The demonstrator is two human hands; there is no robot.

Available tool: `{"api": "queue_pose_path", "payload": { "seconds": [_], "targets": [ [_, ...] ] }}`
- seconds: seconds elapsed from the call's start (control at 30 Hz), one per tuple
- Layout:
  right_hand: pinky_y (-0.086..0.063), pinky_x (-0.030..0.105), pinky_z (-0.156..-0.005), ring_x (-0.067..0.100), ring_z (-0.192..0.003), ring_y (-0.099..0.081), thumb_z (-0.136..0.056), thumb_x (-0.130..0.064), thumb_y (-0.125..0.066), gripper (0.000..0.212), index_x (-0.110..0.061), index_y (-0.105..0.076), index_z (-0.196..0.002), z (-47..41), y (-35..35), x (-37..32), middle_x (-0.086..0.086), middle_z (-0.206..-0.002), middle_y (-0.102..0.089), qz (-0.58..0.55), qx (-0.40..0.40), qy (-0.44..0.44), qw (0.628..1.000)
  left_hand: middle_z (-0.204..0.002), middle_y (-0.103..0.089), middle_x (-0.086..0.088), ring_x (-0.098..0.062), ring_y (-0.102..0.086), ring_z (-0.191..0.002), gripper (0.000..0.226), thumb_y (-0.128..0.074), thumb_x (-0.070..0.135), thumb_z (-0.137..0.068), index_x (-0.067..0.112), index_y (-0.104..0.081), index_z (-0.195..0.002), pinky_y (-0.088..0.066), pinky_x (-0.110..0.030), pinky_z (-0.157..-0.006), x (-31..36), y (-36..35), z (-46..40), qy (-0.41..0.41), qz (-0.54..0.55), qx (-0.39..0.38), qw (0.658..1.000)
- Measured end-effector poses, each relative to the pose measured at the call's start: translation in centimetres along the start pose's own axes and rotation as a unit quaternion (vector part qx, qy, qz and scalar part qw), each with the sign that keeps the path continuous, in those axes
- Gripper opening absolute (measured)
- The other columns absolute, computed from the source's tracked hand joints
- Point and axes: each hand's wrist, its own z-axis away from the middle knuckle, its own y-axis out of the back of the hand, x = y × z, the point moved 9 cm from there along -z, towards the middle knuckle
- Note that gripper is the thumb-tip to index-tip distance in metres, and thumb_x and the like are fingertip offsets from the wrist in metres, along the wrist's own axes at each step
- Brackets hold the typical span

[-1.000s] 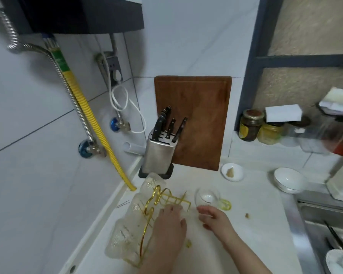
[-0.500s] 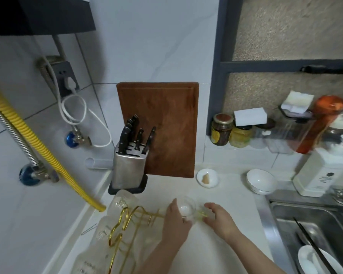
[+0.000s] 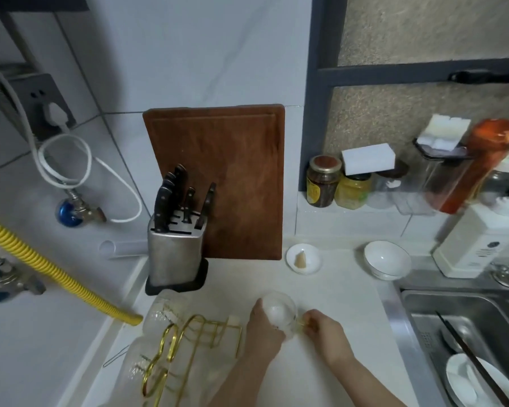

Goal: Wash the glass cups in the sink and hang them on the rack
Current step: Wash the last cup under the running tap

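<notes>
Glass cup now lifted just off the worktop, right beside the gold wire rack, held between both hands. Left hand wrapped around the cup's left side, fingers curled onto the clear bowl; right hand pinching what looks like the yellowish handle on the cup's right. One second back, cup resting on the worktop near the rack's right end, left hand flat over the rack wires, right hand only reaching toward the cup. Half a second back, both hands closing on the cup. View also swung to the right since then, bringing the steel sink at far right into fuller sight, with chopsticks across a white dish inside. Meaning for the task, as a judgement: cup picked up and probably bound for the sink, washing not yet begun. Rack lying tipped over on the worktop among other clear glassware, nothing hanging from it as far as can be told. Behind: knife block, wooden cutting board, small saucer, white bowl.
</notes>
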Motion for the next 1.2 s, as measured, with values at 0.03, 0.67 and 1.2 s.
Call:
{"api": "queue_pose_path", "payload": {
  "seconds": [0.03,0.67,1.2],
  "targets": [
    [-0.039,0.015,-0.067,0.013,-0.073,-0.053,-0.084,-0.002,-0.057,0.020,-0.021,-0.056,-0.077,0.5,0.6,0.3,-0.006,-0.074,-0.059,-0.003,0.009,0.004,1.000,-0.150,-0.038,-0.010,-0.026,-0.041,-0.134,0.085,-0.065,-0.006,-0.077,0.010,-0.025,-0.150,-0.041,-0.039,-0.108,0.4,-0.4,0.1,-0.012,-0.001,-0.004,1.000],
    [-0.045,0.031,-0.066,0.013,-0.061,-0.050,-0.080,-0.002,-0.072,0.014,-0.014,-0.068,-0.076,17.3,25.5,17.6,-0.002,-0.058,-0.055,-0.244,0.226,-0.031,0.943,-0.126,-0.056,0.016,-0.004,-0.053,-0.119,0.075,-0.080,0.028,-0.055,0.037,-0.052,-0.124,-0.046,-0.022,-0.098,20.6,-21.7,15.1,-0.270,0.074,-0.128,0.951],
    [-0.053,0.035,-0.084,0.009,-0.087,-0.066,-0.078,-0.026,-0.075,0.018,-0.035,-0.060,-0.076,25.3,43.0,33.6,-0.010,-0.086,-0.071,-0.146,0.264,-0.078,0.950,-0.120,-0.052,0.015,-0.014,-0.053,-0.121,0.088,-0.081,0.049,-0.045,0.035,-0.038,-0.121,-0.047,-0.034,-0.100,31.0,-41.9,25.5,-0.273,0.067,-0.199,0.939]
  ]
}}
